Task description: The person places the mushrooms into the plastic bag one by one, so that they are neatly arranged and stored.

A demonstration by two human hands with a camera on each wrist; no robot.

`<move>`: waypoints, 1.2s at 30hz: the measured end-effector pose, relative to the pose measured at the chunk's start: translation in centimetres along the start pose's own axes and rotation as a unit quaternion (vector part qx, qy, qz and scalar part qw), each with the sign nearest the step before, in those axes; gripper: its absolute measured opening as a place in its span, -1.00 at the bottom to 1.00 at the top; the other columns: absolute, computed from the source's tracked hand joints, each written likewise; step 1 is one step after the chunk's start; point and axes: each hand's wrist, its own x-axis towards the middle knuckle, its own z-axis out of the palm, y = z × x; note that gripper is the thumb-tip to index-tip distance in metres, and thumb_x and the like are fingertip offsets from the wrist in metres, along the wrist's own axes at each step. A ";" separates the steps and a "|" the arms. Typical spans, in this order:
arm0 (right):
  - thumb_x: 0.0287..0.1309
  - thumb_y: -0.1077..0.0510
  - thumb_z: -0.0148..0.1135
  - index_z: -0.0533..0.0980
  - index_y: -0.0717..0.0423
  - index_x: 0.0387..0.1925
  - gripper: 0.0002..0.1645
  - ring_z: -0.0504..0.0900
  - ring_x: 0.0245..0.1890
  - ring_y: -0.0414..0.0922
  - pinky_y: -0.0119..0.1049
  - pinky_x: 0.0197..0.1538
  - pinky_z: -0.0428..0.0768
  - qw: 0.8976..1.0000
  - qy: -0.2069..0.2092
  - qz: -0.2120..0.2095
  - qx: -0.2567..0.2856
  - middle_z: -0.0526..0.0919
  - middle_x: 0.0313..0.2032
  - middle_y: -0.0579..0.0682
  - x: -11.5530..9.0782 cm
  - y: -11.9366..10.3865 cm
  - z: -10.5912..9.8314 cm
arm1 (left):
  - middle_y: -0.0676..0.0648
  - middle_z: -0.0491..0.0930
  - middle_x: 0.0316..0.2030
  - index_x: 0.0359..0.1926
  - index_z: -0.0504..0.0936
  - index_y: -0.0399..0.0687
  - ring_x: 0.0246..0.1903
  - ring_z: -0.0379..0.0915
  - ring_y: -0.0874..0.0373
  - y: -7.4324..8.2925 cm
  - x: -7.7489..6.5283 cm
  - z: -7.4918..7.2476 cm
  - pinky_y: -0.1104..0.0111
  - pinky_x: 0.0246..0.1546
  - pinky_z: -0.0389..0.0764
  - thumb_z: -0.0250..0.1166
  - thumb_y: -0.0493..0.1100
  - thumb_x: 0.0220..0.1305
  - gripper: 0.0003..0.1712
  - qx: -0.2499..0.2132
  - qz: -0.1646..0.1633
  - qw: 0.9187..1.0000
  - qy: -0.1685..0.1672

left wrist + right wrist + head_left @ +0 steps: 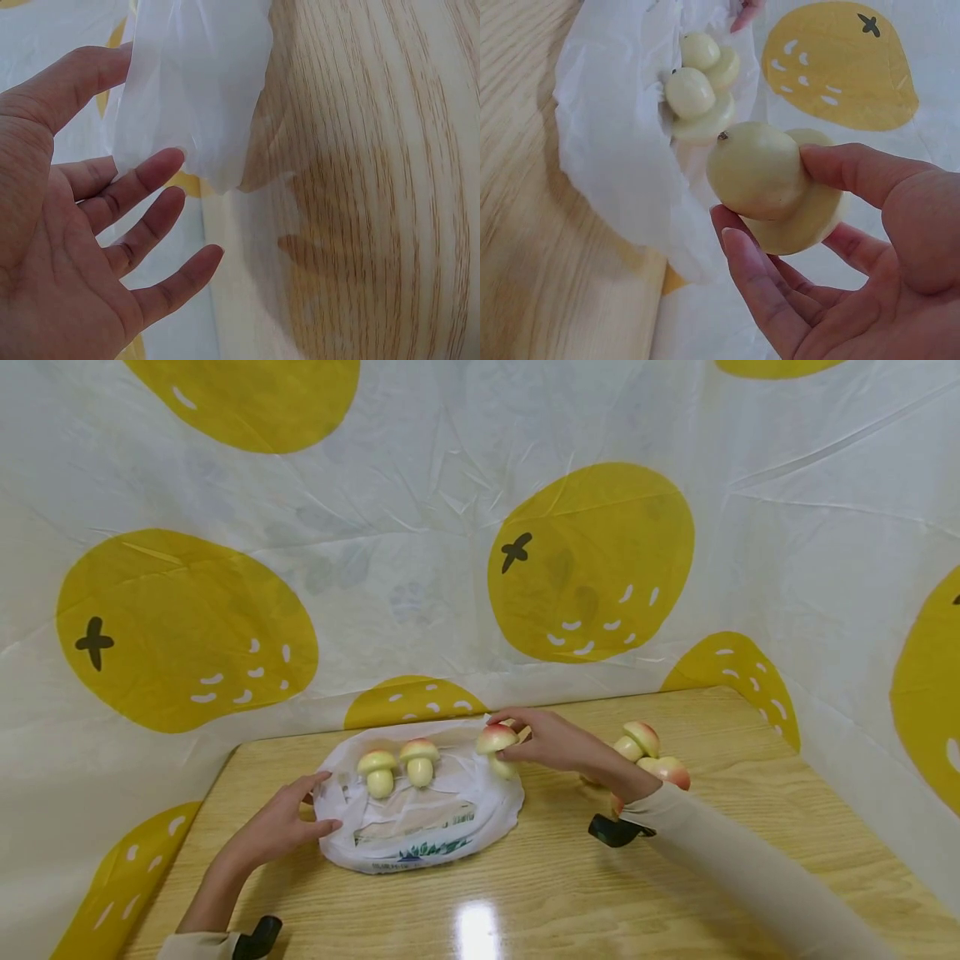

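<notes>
A white plastic bag (420,852) with green print lies spread on the table, its rim raised. Two toy mushrooms (419,763) with pale stems and reddish cap tops rest side by side in it. Over the bag's right rim, my right hand (551,743) grips a third toy mushroom (757,172) between thumb and fingers, stem toward the wrist camera. My left hand (273,822) is at the bag's left edge, fingers spread and lightly bent. Its thumb and fingertips touch the thin plastic (195,82), and part of one finger is hidden behind it.
More toy mushrooms (663,771) lie in a cluster on the wooden table (570,885) at the right, partly behind my right forearm. A white sheet (405,568) printed with yellow fruit hangs behind the table and along its sides.
</notes>
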 end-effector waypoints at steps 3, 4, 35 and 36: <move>0.23 0.07 0.43 0.51 0.05 0.25 -0.42 0.66 -0.09 -0.04 -0.23 -0.13 0.60 1.000 0.000 -0.006 -0.003 0.66 0.02 0.08 0.7 -0.3 0.2 | -0.34 0.46 0.23 0.46 0.25 -0.38 0.07 0.45 -0.13 0.0 0.0 0.0 0.08 -0.07 0.54 0.50 0.13 0.19 0.04 0.001 -0.002 1.000 -0.002; 0.23 0.07 0.42 0.51 0.05 0.24 -0.44 0.65 -0.09 -0.03 -0.24 -0.15 0.60 1.000 0.000 -0.008 -0.003 0.67 0.01 0.08 0.9 -0.4 0.3 | -0.34 0.46 0.23 0.46 0.25 -0.38 0.07 0.45 -0.13 0.0 0.0 0.0 0.08 -0.07 0.54 0.50 0.13 0.19 0.04 -0.001 -0.002 1.000 -0.002; 0.19 0.08 0.46 0.52 0.11 0.19 -0.44 0.63 -0.07 -0.04 -0.25 -0.09 0.58 0.997 0.029 0.022 -0.065 0.68 0.00 0.11 6.2 -1.4 4.8 | -0.32 0.49 0.19 0.45 0.25 -0.41 0.04 0.46 -0.11 0.1 0.2 -0.2 0.10 -0.09 0.54 0.52 0.10 0.17 0.05 -0.010 0.005 1.000 0.002; 0.19 0.09 0.46 0.52 0.12 0.19 -0.44 0.63 -0.08 -0.04 -0.25 -0.10 0.58 0.997 0.030 0.025 -0.062 0.67 0.00 0.11 6.3 -1.4 4.9 | -0.32 0.49 0.20 0.46 0.25 -0.41 0.04 0.45 -0.11 0.1 0.2 -0.2 0.10 -0.09 0.54 0.52 0.09 0.17 0.05 -0.012 0.004 1.000 0.002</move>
